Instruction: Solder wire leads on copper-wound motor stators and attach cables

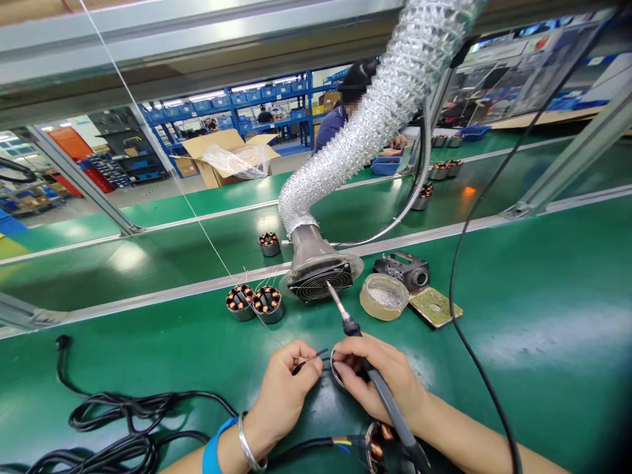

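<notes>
My right hand (388, 375) is wrapped round a soldering iron (392, 403), its metal tip pointing up towards the fume extractor fan. A thin curved silvery edge (334, 367) shows at the same fingertips; the rest is hidden. My left hand (289, 388) pinches a thin black wire or sleeve (320, 353) just left of those fingertips. A fine strand (273, 332) runs down to the left fingers from above. Below the hands lies a stator with copper windings (375, 447), partly covered by the iron. A black cable with coloured leads (340, 442) reaches it.
Two stators (268, 304) stand beside the fume extractor hood (320, 273) with its silver duct (365, 118). At right are a round tub (384, 296), a soldering iron stand (407, 268) and a hanging black cord (457, 283). Coiled cable (123, 411) lies left. A co-worker (333, 125) sits opposite.
</notes>
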`<state>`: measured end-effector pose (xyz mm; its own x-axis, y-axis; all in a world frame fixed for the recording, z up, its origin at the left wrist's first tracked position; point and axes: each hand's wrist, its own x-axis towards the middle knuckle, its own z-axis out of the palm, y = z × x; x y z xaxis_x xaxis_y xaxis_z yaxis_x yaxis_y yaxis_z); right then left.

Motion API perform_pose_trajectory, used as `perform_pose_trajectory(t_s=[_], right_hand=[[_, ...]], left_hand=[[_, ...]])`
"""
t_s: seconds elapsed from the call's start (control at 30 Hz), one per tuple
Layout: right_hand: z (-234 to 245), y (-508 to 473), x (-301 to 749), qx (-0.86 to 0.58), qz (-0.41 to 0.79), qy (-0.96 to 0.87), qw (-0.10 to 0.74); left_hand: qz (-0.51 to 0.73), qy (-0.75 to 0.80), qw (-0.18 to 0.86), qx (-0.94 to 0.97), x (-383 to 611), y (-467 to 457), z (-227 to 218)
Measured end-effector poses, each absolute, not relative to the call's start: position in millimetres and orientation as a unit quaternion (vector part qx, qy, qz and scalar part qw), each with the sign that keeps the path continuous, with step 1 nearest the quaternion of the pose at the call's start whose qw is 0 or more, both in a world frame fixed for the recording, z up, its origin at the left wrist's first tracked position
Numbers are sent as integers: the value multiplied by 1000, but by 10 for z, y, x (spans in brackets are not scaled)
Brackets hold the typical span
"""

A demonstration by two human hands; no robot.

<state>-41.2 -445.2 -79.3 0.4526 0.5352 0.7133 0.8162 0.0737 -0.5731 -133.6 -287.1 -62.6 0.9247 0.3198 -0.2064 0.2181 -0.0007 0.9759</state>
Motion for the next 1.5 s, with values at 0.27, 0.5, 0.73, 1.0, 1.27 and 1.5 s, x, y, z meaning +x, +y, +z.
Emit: perform_pose_trajectory(t_s=[0.27, 0.5, 0.73, 1.0, 1.27, 1.5], right_hand=[[-768, -4424, -411, -676, -136, -488, 535], [-761, -4426, -371, -644, -139, -502, 561], [-753, -4442, -341, -639, -137, -508, 561], [-770, -4441, -321, -624, -151, -512, 571], [-764, -4439, -325, -622, -154, -512, 572], [-756, -4456, -326, -621, -150, -523, 565]], left_hand=[[13, 201, 663, 721, -1340, -2849, -641], [-23, 181, 645, 742, -1316, -2813, -574], [-12, 203, 646, 736, -1327, -2774, -570], [-14, 210, 643, 736, -1341, -2791, -606], [-7, 198, 640, 742, -1323, -2819, -550], [8, 253, 704, 664, -1292, -2830, -560]])
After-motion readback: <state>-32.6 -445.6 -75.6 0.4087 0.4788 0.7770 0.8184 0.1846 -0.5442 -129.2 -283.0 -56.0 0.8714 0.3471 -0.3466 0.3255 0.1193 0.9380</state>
